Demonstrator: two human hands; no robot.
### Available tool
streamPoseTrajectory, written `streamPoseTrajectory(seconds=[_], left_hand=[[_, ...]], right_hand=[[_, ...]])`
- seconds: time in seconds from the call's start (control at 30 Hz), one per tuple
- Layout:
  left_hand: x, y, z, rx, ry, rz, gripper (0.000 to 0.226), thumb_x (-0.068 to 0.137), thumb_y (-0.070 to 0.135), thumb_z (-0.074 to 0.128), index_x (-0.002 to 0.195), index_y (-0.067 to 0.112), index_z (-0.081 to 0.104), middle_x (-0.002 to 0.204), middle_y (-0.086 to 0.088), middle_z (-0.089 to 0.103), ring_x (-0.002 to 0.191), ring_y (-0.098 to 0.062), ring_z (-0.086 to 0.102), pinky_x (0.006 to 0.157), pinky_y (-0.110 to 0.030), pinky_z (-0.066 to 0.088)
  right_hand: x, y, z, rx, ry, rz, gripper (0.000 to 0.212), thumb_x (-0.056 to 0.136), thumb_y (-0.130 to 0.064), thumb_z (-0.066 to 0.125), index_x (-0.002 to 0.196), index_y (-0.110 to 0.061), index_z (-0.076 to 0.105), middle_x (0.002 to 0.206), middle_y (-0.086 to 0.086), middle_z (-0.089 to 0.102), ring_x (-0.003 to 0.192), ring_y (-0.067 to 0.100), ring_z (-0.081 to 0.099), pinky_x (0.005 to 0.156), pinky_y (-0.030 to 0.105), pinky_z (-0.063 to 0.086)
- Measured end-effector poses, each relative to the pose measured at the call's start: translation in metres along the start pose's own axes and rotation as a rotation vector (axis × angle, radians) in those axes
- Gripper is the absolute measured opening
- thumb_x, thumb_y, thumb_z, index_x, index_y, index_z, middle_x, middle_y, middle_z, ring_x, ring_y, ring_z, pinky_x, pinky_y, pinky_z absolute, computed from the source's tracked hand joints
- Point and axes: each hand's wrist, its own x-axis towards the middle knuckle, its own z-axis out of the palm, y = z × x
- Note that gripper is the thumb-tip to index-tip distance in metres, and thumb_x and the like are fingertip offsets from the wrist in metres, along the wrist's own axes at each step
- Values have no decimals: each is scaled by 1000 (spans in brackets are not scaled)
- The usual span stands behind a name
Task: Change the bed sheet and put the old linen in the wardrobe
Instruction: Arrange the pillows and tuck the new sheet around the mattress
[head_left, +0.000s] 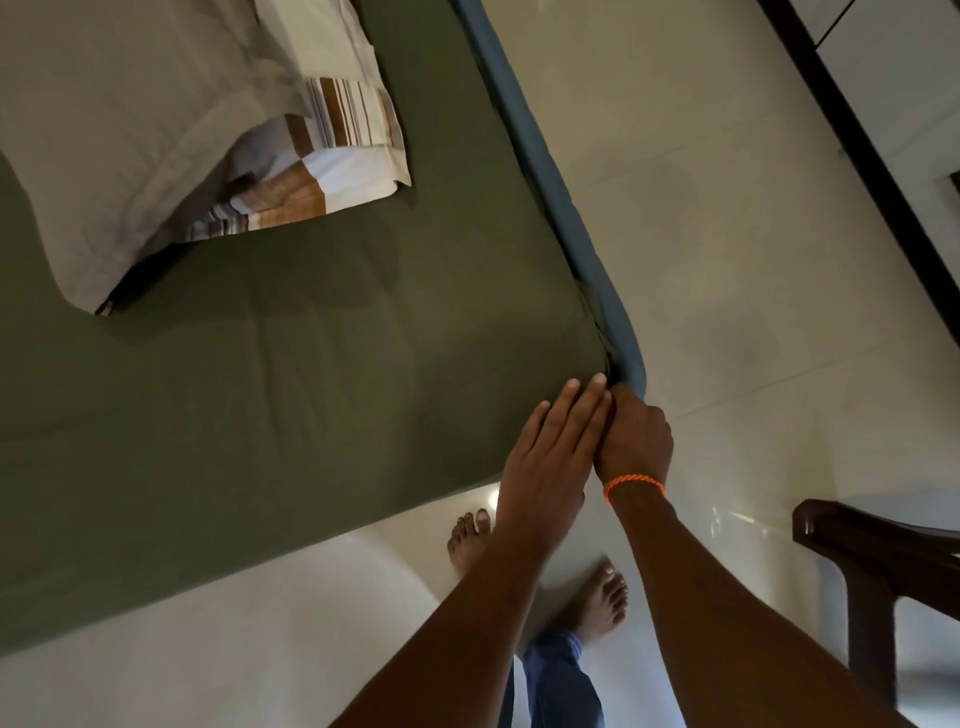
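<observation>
An olive-green sheet (311, 364) covers the mattress, stretched smooth to its near corner. My left hand (550, 457) lies flat with straight fingers on the sheet at that corner. My right hand (636, 436), with an orange thread on the wrist, is right beside it, its fingers pushed down out of sight between the mattress corner and the blue bed frame (566, 208). Whether those fingers grip the sheet is hidden. A beige pillow (130, 130) and a folded cloth with brown stripes (322, 156) lie on the bed at upper left.
Pale tiled floor (727, 260) runs along the right side and foot of the bed. A dark wooden chair (872, 561) stands at lower right. A dark-framed white cabinet front (893, 88) crosses the top right. My bare feet stand close to the bed corner.
</observation>
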Motion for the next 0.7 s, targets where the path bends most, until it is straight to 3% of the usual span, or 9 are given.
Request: streamPoseTrajectory(seconds=[0.13,0.23,0.33,0.4,0.43,0.5,0.6,0.7], left_hand=[[9,-4,-2,-6,30,-31,89,93,6,63,168,26,20,177,2,2,163,-23,9,122,-40,30],[18,-6,-3,20,57,-25,80,97,8,61,166,28,26,177,1,1,163,-25,5,125,-45,26],[22,-4,-1,27,78,-51,79,102,15,62,168,27,21,177,0,3,163,-26,2,128,-51,19],[24,-3,-1,39,82,-73,80,104,22,61,169,23,15,177,1,2,163,-24,1,128,-50,19],[25,-4,-1,38,80,-75,79,105,25,60,169,22,13,177,1,1,163,-24,1,129,-50,19],[23,-5,-1,33,76,-70,79,105,26,59,169,21,12,177,2,1,163,-23,1,129,-50,19],[23,-5,0,32,81,-58,77,106,27,56,169,21,13,177,2,2,163,-24,2,129,-51,19],[24,-5,-2,40,77,-65,74,107,25,52,169,21,12,177,3,1,163,-23,2,129,-51,19]], right_hand=[[8,4,4,111,-29,66,17,104,-13,53,96,-7,67,89,17,71,82,38,64,67,36,46],[-1,-1,8,353,24,143,20,104,-9,53,91,-7,69,81,13,70,73,32,64,61,32,49],[-12,-11,12,888,20,451,20,103,-5,54,102,-6,74,83,5,72,72,19,65,59,27,49],[-18,-17,13,1270,-89,657,22,102,-10,60,116,-11,76,101,3,78,89,14,72,73,30,58],[-19,-16,14,1321,-123,692,23,102,-13,60,120,-13,75,107,2,78,96,15,73,80,34,59],[-15,-11,16,1239,-102,679,19,101,-8,61,113,-11,76,102,6,77,92,23,72,78,39,60],[-5,-2,16,917,-20,533,19,96,2,66,88,-12,76,79,8,74,69,28,67,65,42,61],[2,1,19,549,8,387,19,94,-5,70,78,-15,73,66,-1,66,55,14,60,50,20,48]])
